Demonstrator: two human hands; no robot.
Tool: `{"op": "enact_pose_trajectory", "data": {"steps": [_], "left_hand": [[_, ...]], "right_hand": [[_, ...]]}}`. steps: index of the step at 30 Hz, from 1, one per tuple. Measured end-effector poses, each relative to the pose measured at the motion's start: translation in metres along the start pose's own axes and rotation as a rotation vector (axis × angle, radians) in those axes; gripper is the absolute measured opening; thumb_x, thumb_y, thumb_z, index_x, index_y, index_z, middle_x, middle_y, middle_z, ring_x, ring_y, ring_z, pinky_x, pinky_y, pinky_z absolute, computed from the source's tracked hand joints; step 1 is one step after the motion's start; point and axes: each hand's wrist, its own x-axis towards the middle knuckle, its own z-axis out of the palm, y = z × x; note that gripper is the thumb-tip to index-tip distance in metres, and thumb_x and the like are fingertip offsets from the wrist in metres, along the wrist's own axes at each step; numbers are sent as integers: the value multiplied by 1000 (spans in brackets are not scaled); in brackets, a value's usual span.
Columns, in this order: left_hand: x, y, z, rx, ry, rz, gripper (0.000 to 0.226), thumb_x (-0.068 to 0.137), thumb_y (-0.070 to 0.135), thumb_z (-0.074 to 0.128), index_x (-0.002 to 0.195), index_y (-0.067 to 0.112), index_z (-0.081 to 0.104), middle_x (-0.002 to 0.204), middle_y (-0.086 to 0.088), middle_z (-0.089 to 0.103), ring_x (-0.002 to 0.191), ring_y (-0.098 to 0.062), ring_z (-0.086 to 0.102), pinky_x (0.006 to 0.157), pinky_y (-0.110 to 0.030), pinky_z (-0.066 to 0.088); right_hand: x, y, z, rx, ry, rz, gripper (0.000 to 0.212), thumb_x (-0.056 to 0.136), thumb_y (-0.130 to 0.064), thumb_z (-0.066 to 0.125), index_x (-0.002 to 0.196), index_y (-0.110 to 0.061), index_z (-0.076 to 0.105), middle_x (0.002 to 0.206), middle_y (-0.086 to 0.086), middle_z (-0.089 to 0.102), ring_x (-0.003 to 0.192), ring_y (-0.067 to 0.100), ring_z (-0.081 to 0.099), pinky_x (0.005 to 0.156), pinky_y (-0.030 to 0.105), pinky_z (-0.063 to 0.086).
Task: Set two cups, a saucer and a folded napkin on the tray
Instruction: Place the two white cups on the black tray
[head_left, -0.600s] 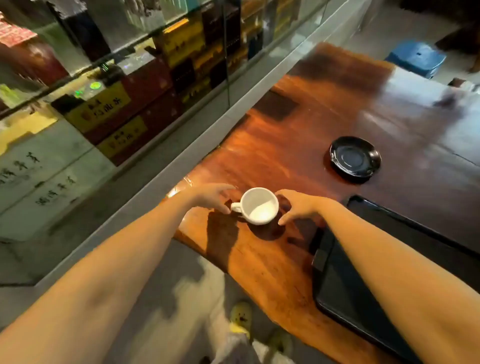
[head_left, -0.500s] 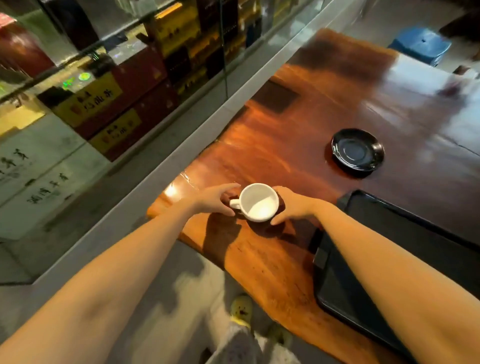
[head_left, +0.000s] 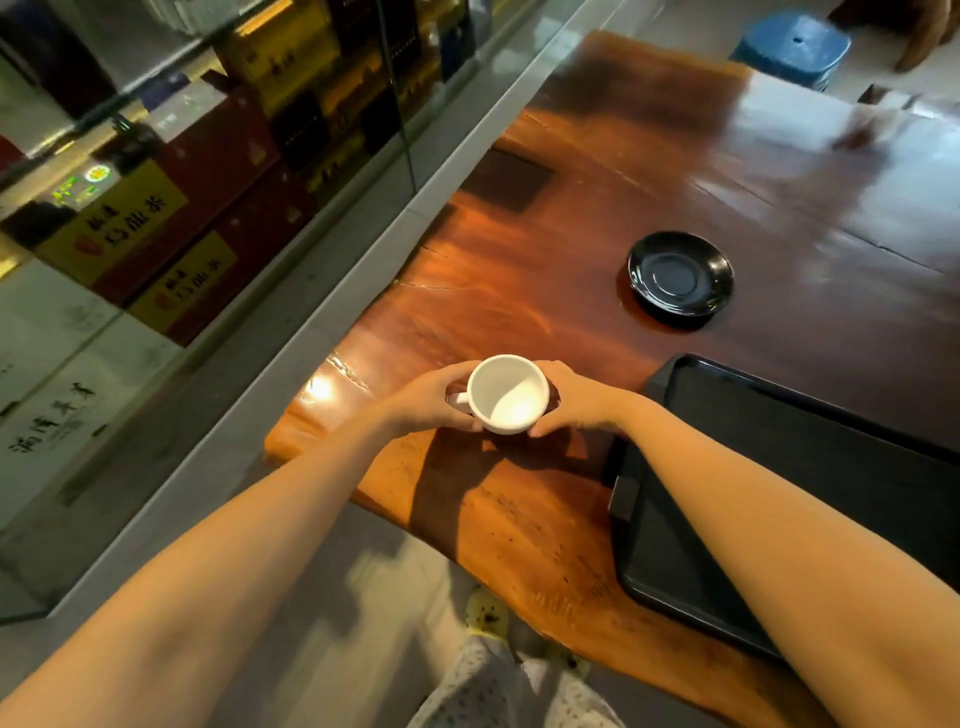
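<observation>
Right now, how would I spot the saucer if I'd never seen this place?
Find the long reddish wooden table beside the glass display case. On it, past the black tray at the near right, sits the saucer, alone. It is small, round and glossy black, unlike the white cup held between both hands.

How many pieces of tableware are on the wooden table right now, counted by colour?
White: 1, the white ceramic cup, held between the left hand and the right hand.
Black: 2, the round black saucer and the black rectangular plastic tray.
Total: 3. No second cup or napkin is in view.
</observation>
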Motion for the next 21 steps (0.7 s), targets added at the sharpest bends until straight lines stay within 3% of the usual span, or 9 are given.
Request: {"op": "enact_pose_trajectory", "data": {"steps": [2,8,13,17,21], "left_hand": [[5,16,2,13,-12,16,78,72,11,80,138,28,42,136,7,49,124,-11,45,97,-25,39],[31,87,25,80,-64,86,79,70,7,80,136,28,44,132,8,51,122,-11,46,100,-28,38],[55,156,74,161,-110,179,76,72,3,77,138,20,43,134,0,52,120,-12,48,101,-25,36],[76,197,122,202,-119,226,76,72,3,78,138,18,43,128,0,55,114,-11,50,94,-21,36],[96,235,187,159,-168,229,75,72,1,77,137,16,43,126,0,55,113,-11,50,98,-26,40]], "right_hand": [[-16,0,-10,31,43,-7,78,75,6,72,140,-14,32,130,-5,34,121,10,34,105,19,28],[-75,12,-45,125,231,-41,82,71,4,75,140,-17,35,137,-1,39,124,14,38,110,36,34],[-140,44,-81,272,331,-5,77,75,9,68,136,-22,33,119,-13,42,110,6,45,84,17,44],[-188,76,-106,332,391,42,75,79,4,68,138,-21,29,132,-3,38,119,17,43,98,33,43],[-239,122,-135,363,443,86,81,79,-2,71,141,-23,25,132,-4,36,125,21,40,100,35,40]]}}
